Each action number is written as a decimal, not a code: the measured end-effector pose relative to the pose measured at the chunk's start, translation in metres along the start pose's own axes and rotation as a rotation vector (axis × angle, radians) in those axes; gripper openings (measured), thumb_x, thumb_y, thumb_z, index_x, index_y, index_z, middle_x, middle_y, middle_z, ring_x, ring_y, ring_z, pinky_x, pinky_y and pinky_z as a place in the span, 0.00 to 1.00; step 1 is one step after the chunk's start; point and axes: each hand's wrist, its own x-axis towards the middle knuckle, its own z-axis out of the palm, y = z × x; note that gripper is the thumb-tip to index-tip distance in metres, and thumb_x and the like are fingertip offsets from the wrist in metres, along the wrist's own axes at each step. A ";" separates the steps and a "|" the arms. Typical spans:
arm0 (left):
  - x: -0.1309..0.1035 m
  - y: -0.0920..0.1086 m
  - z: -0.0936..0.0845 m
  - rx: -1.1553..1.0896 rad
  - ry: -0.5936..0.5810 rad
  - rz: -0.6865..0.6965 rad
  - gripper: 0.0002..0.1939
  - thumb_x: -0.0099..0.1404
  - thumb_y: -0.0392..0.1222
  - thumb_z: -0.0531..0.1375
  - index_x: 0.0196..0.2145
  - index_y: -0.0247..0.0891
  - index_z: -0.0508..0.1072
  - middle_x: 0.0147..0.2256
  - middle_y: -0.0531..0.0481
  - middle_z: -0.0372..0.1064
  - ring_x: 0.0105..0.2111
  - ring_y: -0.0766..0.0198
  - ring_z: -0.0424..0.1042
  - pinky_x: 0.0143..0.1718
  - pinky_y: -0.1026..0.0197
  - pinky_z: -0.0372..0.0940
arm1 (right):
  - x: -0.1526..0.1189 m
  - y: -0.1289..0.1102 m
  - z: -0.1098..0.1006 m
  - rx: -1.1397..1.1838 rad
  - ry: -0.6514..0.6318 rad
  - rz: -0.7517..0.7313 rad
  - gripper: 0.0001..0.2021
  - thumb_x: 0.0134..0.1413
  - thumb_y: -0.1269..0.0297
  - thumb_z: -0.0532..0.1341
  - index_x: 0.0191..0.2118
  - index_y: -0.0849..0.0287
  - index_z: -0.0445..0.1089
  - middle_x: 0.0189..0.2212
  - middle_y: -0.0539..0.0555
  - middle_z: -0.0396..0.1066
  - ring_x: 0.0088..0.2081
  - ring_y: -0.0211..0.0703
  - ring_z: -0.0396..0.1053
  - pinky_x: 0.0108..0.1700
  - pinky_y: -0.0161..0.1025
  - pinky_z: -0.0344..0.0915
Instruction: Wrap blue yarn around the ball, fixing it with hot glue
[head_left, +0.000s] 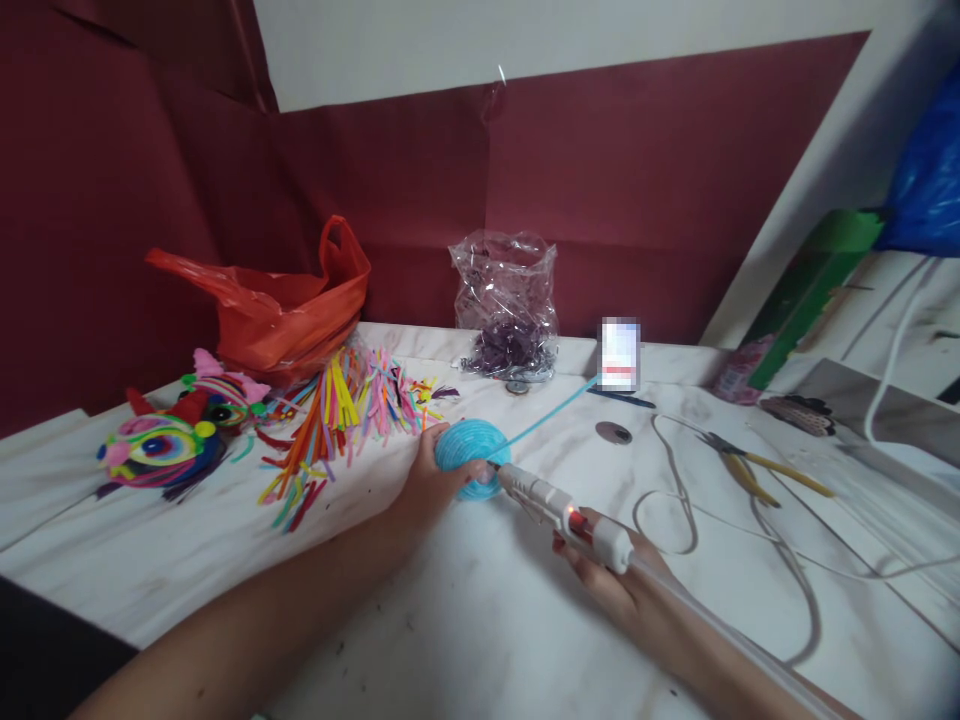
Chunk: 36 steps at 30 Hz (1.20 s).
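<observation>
My left hand grips a light blue coiled disc of pipe cleaner on the white marble table. A loose blue tail runs from the coil up and to the right. My right hand holds a white hot glue gun with a red light lit, its nozzle touching the coil's right edge. The gun's white cord loops across the table to the right.
A pile of cut coloured pipe cleaners lies left of the coil, beside two colourful mask-like pieces. An orange plastic bag and a clear bag of purple pieces stand at the back. Yellow-handled pliers lie at right.
</observation>
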 end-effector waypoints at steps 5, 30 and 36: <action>-0.001 0.005 0.001 -0.018 0.028 -0.044 0.36 0.42 0.42 0.70 0.49 0.46 0.62 0.44 0.49 0.68 0.45 0.54 0.69 0.41 0.58 0.66 | -0.001 -0.003 -0.002 -0.004 -0.048 -0.002 0.10 0.56 0.60 0.52 0.30 0.55 0.68 0.24 0.51 0.71 0.26 0.43 0.68 0.28 0.35 0.67; 0.003 0.003 -0.001 -0.116 0.031 -0.103 0.37 0.42 0.44 0.71 0.49 0.45 0.61 0.42 0.49 0.69 0.41 0.56 0.70 0.40 0.58 0.66 | -0.001 0.004 0.002 0.014 -0.054 -0.009 0.09 0.56 0.61 0.53 0.30 0.56 0.67 0.24 0.51 0.71 0.26 0.43 0.68 0.28 0.36 0.66; 0.003 0.002 0.000 -0.102 0.026 -0.079 0.38 0.45 0.45 0.70 0.51 0.43 0.60 0.44 0.46 0.67 0.42 0.56 0.69 0.41 0.57 0.65 | -0.001 0.003 0.003 0.016 -0.068 0.016 0.10 0.56 0.61 0.52 0.31 0.57 0.68 0.25 0.52 0.71 0.27 0.43 0.69 0.29 0.36 0.66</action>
